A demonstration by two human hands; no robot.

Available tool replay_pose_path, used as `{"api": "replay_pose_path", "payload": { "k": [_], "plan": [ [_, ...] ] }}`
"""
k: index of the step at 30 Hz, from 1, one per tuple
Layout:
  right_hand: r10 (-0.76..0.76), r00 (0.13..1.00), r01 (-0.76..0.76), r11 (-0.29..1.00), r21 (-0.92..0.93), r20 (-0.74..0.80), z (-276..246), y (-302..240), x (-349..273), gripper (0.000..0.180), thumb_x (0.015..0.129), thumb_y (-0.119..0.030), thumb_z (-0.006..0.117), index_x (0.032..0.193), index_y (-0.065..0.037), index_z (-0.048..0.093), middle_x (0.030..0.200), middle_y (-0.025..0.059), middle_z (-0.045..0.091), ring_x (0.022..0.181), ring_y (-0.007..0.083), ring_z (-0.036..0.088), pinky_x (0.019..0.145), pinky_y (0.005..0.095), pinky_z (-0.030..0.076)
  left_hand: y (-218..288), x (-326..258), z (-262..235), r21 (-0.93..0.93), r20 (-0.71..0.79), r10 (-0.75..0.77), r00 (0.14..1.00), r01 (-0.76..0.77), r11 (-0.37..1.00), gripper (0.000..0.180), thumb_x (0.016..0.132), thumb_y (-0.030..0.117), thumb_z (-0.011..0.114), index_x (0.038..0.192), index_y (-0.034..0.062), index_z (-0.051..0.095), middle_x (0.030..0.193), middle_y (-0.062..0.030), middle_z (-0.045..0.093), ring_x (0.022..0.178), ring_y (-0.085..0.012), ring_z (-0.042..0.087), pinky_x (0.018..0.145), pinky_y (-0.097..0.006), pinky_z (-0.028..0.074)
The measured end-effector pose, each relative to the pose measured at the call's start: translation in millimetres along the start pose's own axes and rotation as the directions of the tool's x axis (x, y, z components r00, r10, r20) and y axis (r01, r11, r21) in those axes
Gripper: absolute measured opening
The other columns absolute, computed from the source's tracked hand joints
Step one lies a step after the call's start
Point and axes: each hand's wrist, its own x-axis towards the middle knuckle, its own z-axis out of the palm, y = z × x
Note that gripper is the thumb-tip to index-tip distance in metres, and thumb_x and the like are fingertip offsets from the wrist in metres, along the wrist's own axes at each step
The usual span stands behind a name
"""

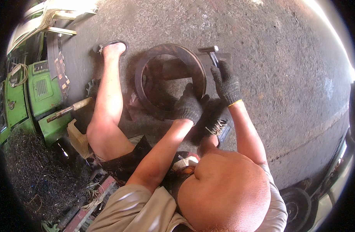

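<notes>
A large dark, rusty metal ring (199,71) is in front of me, its near right part behind my glove. My left hand (188,106), in a dark knit glove, is closed on the ring's near right side; some fingertips are hidden. To the right of the ring, my right hand (227,86), in a matching glove with a yellow cuff edge, grips a hammer (213,58) by its handle. The hammer head points away from me, a little apart from the ring's far right edge. Through the ring's opening shows a brownish flat metal piece (175,69).
My left foot in a dark shoe (117,43) is beyond the ring's left; my right shoe (220,127) is close beneath my hands. Green machinery (42,89), a wooden-handled tool (75,108) and tangled metal shavings (42,170) lie left. A dark wheel (295,207) stands lower right.
</notes>
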Motion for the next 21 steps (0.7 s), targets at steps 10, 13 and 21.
{"api": "replay_pose_path", "payload": {
  "k": [10,13,21],
  "plan": [
    [-0.051,0.999,0.051,0.998,-0.038,0.012,8,-12,8,0.041,0.107,-0.039,0.057,0.137,-0.012,0.063,0.122,0.0273,0.073,0.112,0.0498,0.070,0.090,0.0604,0.056,-4,45,24,0.387,0.215,0.113,0.970,-0.191,0.902,0.038,0.101,0.029,0.062,0.128,0.0053,0.073,0.132,-0.0274,0.070,0.121,-0.0411,0.071,0.099,-0.051,0.059],
    [-0.008,0.998,0.015,0.995,-0.099,0.064,9,-11,10,0.041,0.107,-0.040,0.056,0.137,-0.012,0.063,0.121,0.0278,0.073,0.111,0.0497,0.070,0.090,0.0607,0.056,-2,48,22,0.382,0.194,0.173,0.966,-0.236,0.893,0.035,0.100,0.028,0.061,0.125,0.0069,0.075,0.126,-0.0264,0.073,0.120,-0.0397,0.072,0.098,-0.050,0.059],
    [-0.072,0.997,0.072,0.996,-0.043,-0.001,12,-10,7,0.041,0.108,-0.041,0.055,0.136,-0.012,0.062,0.112,0.0306,0.074,0.107,0.0526,0.070,0.089,0.0606,0.056,4,47,11,0.395,0.253,0.210,0.944,-0.299,0.868,0.033,0.100,0.025,0.060,0.121,0.0075,0.078,0.126,-0.0218,0.075,0.119,-0.0395,0.072,0.096,-0.051,0.060]
  ]
}}
